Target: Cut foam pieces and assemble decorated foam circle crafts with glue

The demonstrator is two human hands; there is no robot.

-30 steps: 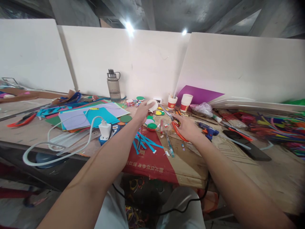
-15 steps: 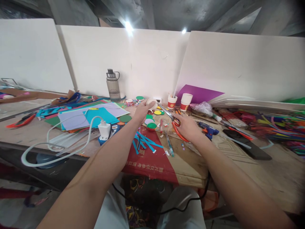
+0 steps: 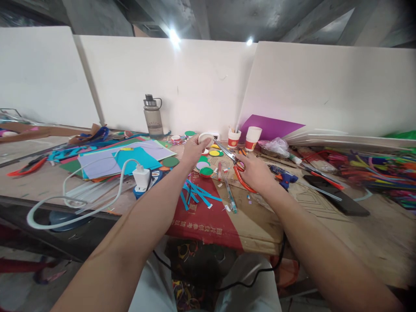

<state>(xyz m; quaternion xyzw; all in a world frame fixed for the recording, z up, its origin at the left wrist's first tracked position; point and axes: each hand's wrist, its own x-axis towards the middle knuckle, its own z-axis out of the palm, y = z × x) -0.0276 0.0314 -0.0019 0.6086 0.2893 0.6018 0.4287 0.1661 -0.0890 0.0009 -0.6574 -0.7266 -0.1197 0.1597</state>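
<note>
My left hand pinches a white round piece, shaped like the bottom of a paper cup, above the far part of the work surface. My right hand is closed around the orange handles of a pair of scissors. Their blades point up and left, with the tips at the right edge of the round piece; I cannot tell whether they cut into it. Below the hands lie a green round lid-like piece, a lilac disc, a yellow disc and blue paper strips.
Coloured paper sheets and a white charger with its cable lie to the left. A water bottle stands at the back, two paper cups right of it. A blue glue gun and a black phone-like slab lie right.
The view has shifted very slightly. Both hands keep their hold, and the scissors stay against the round piece's edge with hardly any movement.
</note>
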